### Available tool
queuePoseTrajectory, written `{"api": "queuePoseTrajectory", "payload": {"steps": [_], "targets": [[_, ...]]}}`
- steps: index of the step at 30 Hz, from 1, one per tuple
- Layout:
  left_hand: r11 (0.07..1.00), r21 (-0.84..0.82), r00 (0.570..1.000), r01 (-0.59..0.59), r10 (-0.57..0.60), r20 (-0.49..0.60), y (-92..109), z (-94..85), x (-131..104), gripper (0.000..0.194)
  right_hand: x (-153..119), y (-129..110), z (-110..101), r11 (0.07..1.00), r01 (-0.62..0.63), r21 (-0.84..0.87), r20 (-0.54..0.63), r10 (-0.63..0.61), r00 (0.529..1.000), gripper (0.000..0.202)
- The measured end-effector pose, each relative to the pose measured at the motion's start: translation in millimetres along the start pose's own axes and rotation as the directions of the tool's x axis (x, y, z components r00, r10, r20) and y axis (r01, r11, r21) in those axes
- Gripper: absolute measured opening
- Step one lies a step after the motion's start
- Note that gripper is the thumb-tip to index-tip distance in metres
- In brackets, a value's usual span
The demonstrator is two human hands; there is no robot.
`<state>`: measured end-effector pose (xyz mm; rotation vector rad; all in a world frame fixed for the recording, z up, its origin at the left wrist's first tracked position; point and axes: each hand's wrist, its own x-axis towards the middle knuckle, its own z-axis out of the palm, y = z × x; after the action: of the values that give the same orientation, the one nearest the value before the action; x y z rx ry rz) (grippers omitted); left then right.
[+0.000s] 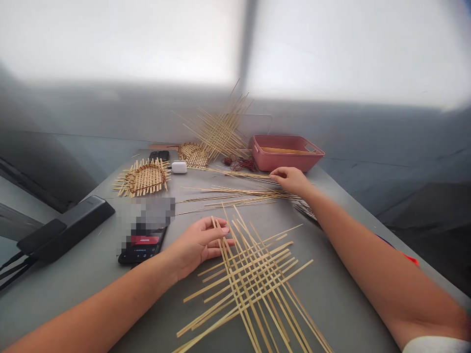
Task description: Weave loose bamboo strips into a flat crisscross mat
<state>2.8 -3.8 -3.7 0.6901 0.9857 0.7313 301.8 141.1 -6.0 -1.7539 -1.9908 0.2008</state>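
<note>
A loose lattice of pale bamboo strips (253, 274) lies woven on the grey table in front of me. My left hand (206, 240) grips its upper left strips, the thumb on top and the fingers underneath. Farther back, my right hand (290, 179) is pinched at the right end of a bundle of thin bamboo strips (246, 174). A second spread of loose strips (235, 195) lies just nearer to me, beneath my right wrist. Whether the right fingertips hold one strip or several is too small to tell.
A pink basket (283, 159) stands at the back right, beside dark red cord (243, 163). Round woven pieces (145, 179), a white earbud case (179, 167), a phone (142, 250) and a black power strip (69, 225) lie leftward. Another lattice (222, 127) leans at the back.
</note>
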Motion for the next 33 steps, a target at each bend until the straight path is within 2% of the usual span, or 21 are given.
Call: {"api": "queuePoseTrajectory", "payload": {"steps": [7,11,16,24,30,33], "targets": [[1.0,0.004,1.0,0.003,-0.003,0.009,-0.8,-0.8,0.0,0.024,-2.0,-0.6,-1.4,0.999,0.03,0.042,0.039,-0.031,0.999,0.022],[1.0,0.011,1.0,0.006,-0.006,0.004,-0.8,-0.5,0.3,0.023,-2.4,0.4,-0.4,0.997,0.064,0.049,0.022,-0.065,0.998,0.02],[1.0,0.017,1.0,0.012,-0.012,-0.004,-0.5,-0.6,0.5,0.02,-0.2,1.1,2.7,0.991,0.129,0.036,-0.099,-0.125,0.987,0.016],[1.0,0.016,1.0,0.003,-0.003,-0.001,-1.3,-1.5,1.1,0.018,-1.2,-4.5,-1.2,0.967,0.253,0.002,-0.258,-0.244,0.935,0.015],[1.0,0.021,1.0,0.004,-0.004,0.0,-1.7,-1.3,0.6,0.018,-1.5,-3.1,-2.8,0.969,0.245,-0.01,-0.221,-0.241,0.945,0.014],[1.0,0.025,1.0,0.003,-0.003,0.002,-1.2,-0.4,0.3,0.017,-1.8,-1.8,-2.3,0.975,0.223,-0.022,-0.159,-0.224,0.962,0.013]]}}
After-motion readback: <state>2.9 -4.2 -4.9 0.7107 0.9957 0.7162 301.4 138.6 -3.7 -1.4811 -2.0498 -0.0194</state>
